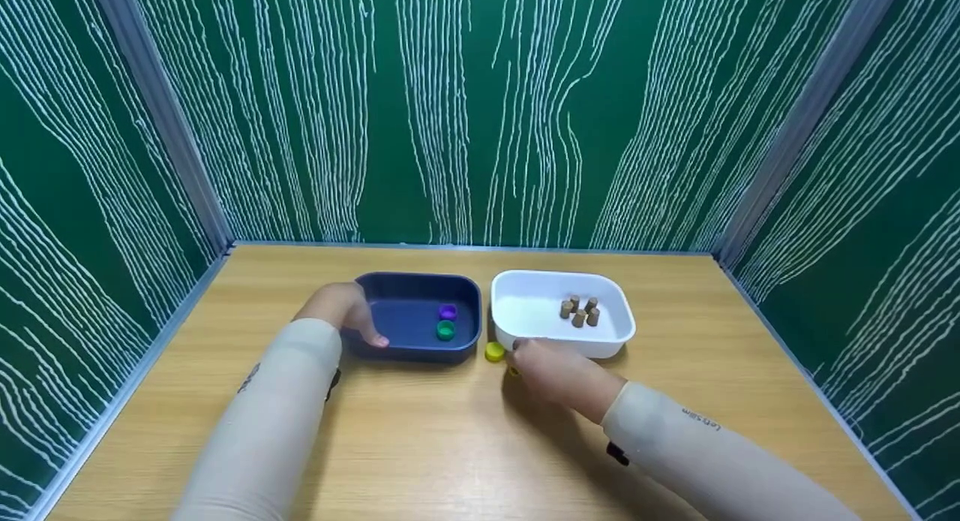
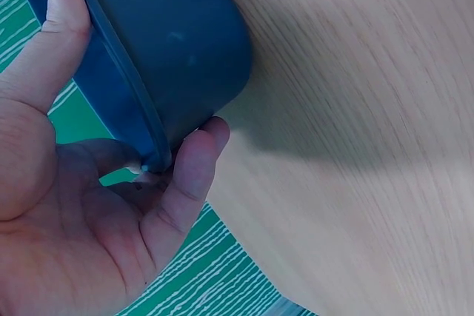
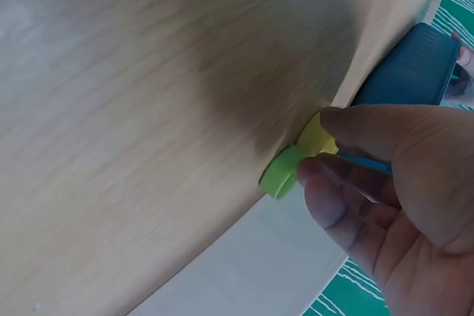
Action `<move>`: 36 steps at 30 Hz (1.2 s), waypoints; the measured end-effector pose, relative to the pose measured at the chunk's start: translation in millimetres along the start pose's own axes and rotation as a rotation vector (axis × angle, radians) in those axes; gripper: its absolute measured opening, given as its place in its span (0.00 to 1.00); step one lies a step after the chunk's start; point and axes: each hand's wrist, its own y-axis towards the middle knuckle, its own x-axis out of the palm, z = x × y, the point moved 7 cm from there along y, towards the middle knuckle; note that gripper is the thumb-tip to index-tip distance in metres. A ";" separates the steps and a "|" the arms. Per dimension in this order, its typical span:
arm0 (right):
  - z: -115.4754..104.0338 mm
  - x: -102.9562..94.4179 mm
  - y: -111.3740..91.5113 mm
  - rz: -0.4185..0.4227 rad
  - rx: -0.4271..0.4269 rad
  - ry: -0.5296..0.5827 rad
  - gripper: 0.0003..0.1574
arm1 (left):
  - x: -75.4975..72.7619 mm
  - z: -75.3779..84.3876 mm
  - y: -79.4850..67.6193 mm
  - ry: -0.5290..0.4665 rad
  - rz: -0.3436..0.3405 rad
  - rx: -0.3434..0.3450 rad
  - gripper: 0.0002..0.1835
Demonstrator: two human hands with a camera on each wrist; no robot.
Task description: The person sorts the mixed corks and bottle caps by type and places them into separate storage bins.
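Note:
My left hand (image 1: 346,311) grips the left end of a dark blue tray (image 2: 178,42), thumb over the rim and fingers against the outside wall. Inside that tray are a purple cap (image 1: 448,311) and a green cap (image 1: 445,330). My right hand (image 1: 559,371), low over the table at the front left corner of a white tray (image 1: 525,311), pinches a small yellow cap (image 3: 315,137) between thumb and forefinger. Beside it lies a yellow-green cap (image 3: 280,173), close to the forefinger's tip. The right hand hides most of the pinched cap in the head view.
Several small brown cylinders (image 1: 580,318) stand in the right part of the white tray. A narrow gap separates the two trays on the wooden table (image 1: 420,438). Green walls (image 1: 480,168) with white wavy lines enclose the back and sides.

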 end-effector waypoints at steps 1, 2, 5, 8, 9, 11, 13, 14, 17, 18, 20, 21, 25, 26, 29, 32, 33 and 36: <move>-0.4 0.4 0.1 -0.001 -0.001 0.000 0.08 | 0.1 -0.3 0.8 -0.002 0.001 -0.001 0.66; -1.1 0.5 0.0 -0.001 -0.002 0.004 0.07 | 0.1 -0.7 1.3 -0.004 0.003 -0.001 0.66; -3.6 0.3 0.6 0.008 -0.019 0.001 0.07 | 0.0 -1.3 1.6 -0.021 0.008 -0.007 0.67; -5.6 0.1 1.3 0.013 -0.034 -0.002 0.07 | -0.6 -1.1 -1.2 -0.054 0.012 -0.019 0.66; -5.9 0.1 1.9 0.013 -0.037 -0.001 0.07 | -0.5 -0.5 -2.6 -0.059 0.009 -0.020 0.67; -6.0 0.0 2.9 0.005 -0.036 0.018 0.06 | -0.6 0.0 -4.4 -0.075 0.010 -0.026 0.67; -5.4 0.7 3.9 -0.018 -0.023 0.037 0.06 | -0.8 0.3 -4.9 -0.076 0.009 -0.025 0.67; -4.7 1.0 4.5 -0.030 -0.011 0.049 0.06 | -0.6 0.4 -4.7 -0.076 0.008 -0.026 0.67; -3.0 3.8 5.9 -0.074 0.029 0.077 0.05 | 0.1 -0.1 -2.4 -0.080 0.009 -0.029 0.66; -3.1 4.3 6.4 -0.076 0.034 0.077 0.05 | 0.5 -0.3 -1.5 -0.082 0.008 -0.030 0.66; -3.7 5.4 7.5 -0.067 0.040 0.078 0.05 | 0.9 -0.5 -0.4 -0.087 0.007 -0.031 0.66; -5.5 5.5 7.9 -0.050 0.023 0.065 0.06 | 1.0 -0.1 0.0 -0.073 0.004 -0.026 0.65; -12.2 4.2 9.3 0.025 -0.032 0.006 0.09 | 0.7 1.8 -0.4 -0.025 -0.001 -0.004 0.64; -13.5 3.8 9.5 0.035 -0.039 -0.009 0.10 | 0.7 2.3 -0.7 -0.020 -0.003 0.000 0.64; -15.4 1.7 10.4 0.051 -0.037 -0.025 0.11 | 0.4 2.4 -1.1 -0.033 -0.001 0.001 0.63; -15.7 0.4 11.5 0.044 -0.024 -0.019 0.10 | 0.3 2.0 -1.3 -0.040 0.001 -0.002 0.62; -15.7 0.3 12.0 0.040 -0.020 -0.016 0.10 | 0.3 2.0 -1.2 -0.036 0.001 -0.001 0.62; -15.2 0.9 13.7 0.017 0.000 -0.014 0.09 | 0.1 1.2 -0.4 -0.041 0.001 -0.008 0.62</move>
